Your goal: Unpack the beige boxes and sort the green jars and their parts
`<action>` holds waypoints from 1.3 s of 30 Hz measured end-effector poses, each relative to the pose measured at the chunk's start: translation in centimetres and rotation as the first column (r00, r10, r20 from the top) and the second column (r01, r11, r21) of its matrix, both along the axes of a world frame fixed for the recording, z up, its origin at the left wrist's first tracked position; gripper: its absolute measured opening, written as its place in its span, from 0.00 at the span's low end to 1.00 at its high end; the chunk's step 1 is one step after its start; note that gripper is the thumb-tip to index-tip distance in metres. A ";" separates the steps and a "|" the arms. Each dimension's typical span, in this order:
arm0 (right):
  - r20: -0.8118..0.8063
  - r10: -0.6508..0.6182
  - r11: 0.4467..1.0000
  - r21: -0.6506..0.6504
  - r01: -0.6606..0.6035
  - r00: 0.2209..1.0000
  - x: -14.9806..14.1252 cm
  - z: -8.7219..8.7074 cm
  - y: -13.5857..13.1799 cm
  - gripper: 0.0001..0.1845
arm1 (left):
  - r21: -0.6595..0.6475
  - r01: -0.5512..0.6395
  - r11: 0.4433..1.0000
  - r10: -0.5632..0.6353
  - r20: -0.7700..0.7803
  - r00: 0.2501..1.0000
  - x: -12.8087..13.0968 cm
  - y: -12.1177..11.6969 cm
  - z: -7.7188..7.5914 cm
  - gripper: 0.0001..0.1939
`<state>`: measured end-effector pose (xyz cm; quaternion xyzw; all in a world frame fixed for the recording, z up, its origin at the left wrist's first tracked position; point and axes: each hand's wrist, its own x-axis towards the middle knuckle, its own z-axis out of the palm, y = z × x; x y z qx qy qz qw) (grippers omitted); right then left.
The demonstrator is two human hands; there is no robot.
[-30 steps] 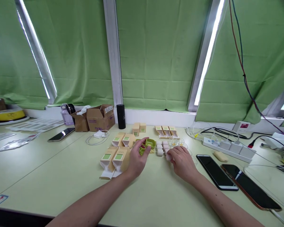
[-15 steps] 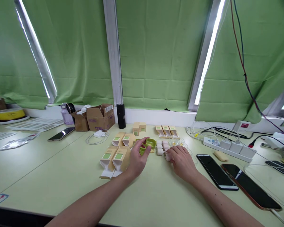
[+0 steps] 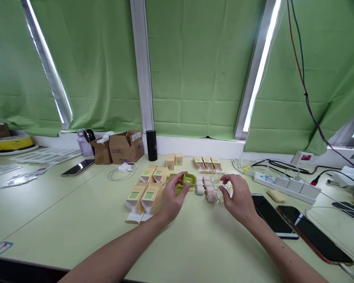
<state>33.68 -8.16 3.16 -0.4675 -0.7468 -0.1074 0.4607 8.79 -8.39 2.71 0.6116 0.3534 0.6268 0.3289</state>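
My left hand [image 3: 173,199] rests beside several small green square containers [image 3: 189,180]. Its thumb and fingers are apart, partly in front of the green pieces; no firm grip shows. Just to the right stand two rows of small rounded blocks, one of whitish blocks [image 3: 200,190] and one of pale pink blocks [image 3: 211,196]. My right hand [image 3: 238,198] is raised to the right of the pink row, thumb and fingers curved with a gap between them. Clear plastic pieces with yellow spots [image 3: 217,180] lie behind its fingertips. Open cardboard boxes with green labels [image 3: 149,195] lie left of my left hand.
Three open small boxes [image 3: 207,165] and small closed boxes [image 3: 170,160] stand farther back. Near my right forearm lie two phones [image 3: 312,232], a beige case [image 3: 275,195] and a white power strip [image 3: 286,184] with cables. Cardboard cartons [image 3: 126,147] and a black cylinder [image 3: 151,145] stand back left.
My right hand has lifted off the pink blocks and moved right, its fingers now apart. The front pink block shows in full. My left hand has stayed almost in place.
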 end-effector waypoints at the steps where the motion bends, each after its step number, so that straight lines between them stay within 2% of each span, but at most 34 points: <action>1: -0.020 0.013 1.000 0.002 -0.013 1.000 -0.3 0.3 -0.1 0.08 | -0.005 0.022 1.000 -0.021 0.016 1.000 0.0 0.0 0.0 0.24; 5: -0.033 0.105 0.994 -0.015 -0.105 0.994 -2.4 1.4 -0.6 0.08 | -0.007 0.087 0.996 -0.086 0.077 0.993 0.1 0.0 0.0 0.25; 9: -0.041 0.168 0.986 -0.006 -0.168 0.985 -4.9 1.9 -0.4 0.13 | 0.010 0.123 0.992 -0.124 0.144 0.982 0.3 -0.1 0.6 0.24; 15: -0.212 0.183 0.982 0.002 -0.187 0.960 -7.5 0.3 0.1 0.24 | -0.081 0.208 0.975 -0.167 0.353 0.921 0.6 0.3 0.9 0.27; 18: -0.259 0.217 0.975 0.021 -0.219 0.941 -8.1 -0.5 0.0 0.26 | -0.145 0.332 0.932 -0.236 0.453 0.860 0.8 0.4 0.7 0.27; 22: -0.236 0.245 0.969 0.084 -0.232 0.940 -8.2 -0.9 -0.1 0.25 | -0.188 0.464 0.866 -0.304 0.539 0.786 1.3 0.3 0.5 0.24; 28: -0.214 0.234 0.971 0.097 -0.217 0.948 -8.2 -0.9 -0.1 0.26 | -0.250 0.515 0.820 -0.344 0.503 0.793 2.3 -0.3 0.4 0.23; 33: -0.243 0.232 0.972 0.039 -0.230 0.942 -8.0 -0.7 -0.4 0.24 | -0.277 0.531 0.801 -0.378 0.453 0.807 2.6 -0.6 0.1 0.26; 36: -0.293 0.239 0.967 -0.018 -0.256 0.926 -7.8 -0.6 -0.8 0.22 | -0.283 0.490 0.824 -0.372 0.383 0.846 2.5 -0.5 -0.1 0.27; 39: -0.340 0.244 0.957 -0.068 -0.282 0.908 -7.5 -0.6 -1.1 0.21 | -0.247 0.399 0.883 -0.336 0.261 0.905 2.3 -0.1 -0.3 0.27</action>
